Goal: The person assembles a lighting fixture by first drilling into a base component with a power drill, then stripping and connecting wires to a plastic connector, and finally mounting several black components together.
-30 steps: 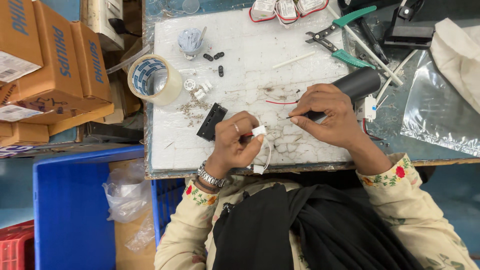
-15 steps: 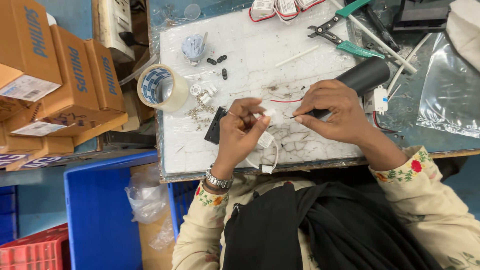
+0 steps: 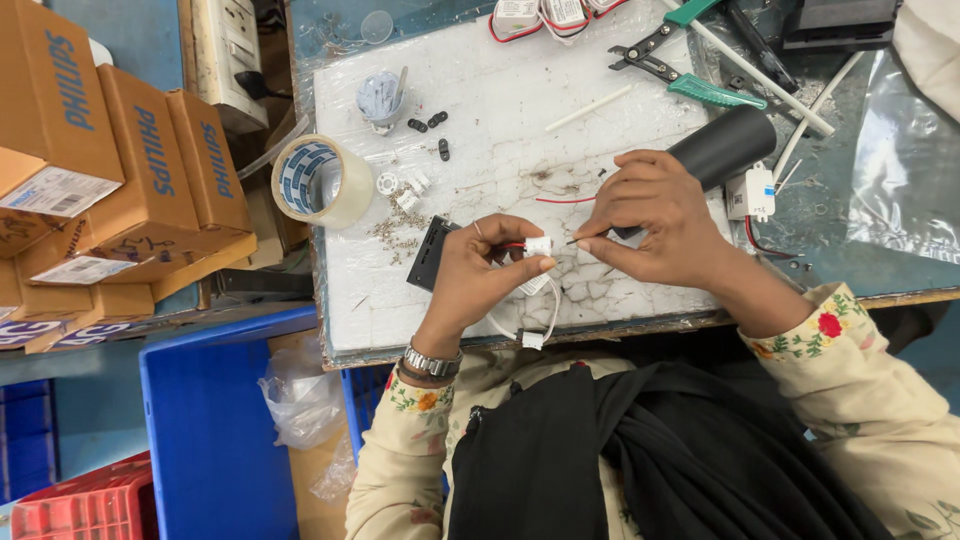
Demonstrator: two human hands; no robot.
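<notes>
**Fine tip meeting a small white connector, mid-frame**

The left hand (image 3: 480,270) is pinching a small white connector block (image 3: 538,245) between thumb and fingertips, just below the centre of the frame, above the cracked white work board (image 3: 480,90). The right hand (image 3: 645,215) is closing its fingers around a black-handled tool (image 3: 720,148), whose thin tip is meeting the block from the right. The two hands are sitting close together, almost touching at the block.

The block's long axis is lying roughly left to right, its open end facing right toward the tip. A red wire (image 3: 560,199) is trailing toward the upper right, and white wires (image 3: 545,315) are looping down toward the lower edge of the board.

The grip on the block is looking slight, so a sideways push from the tip is likely to twist it out of the fingers, or the tip is liable to skid onto the thumb. The loose screws (image 3: 395,228) left of the hand, beside the tape roll (image 3: 320,180), are lying within reach of a stray wrist.
</notes>
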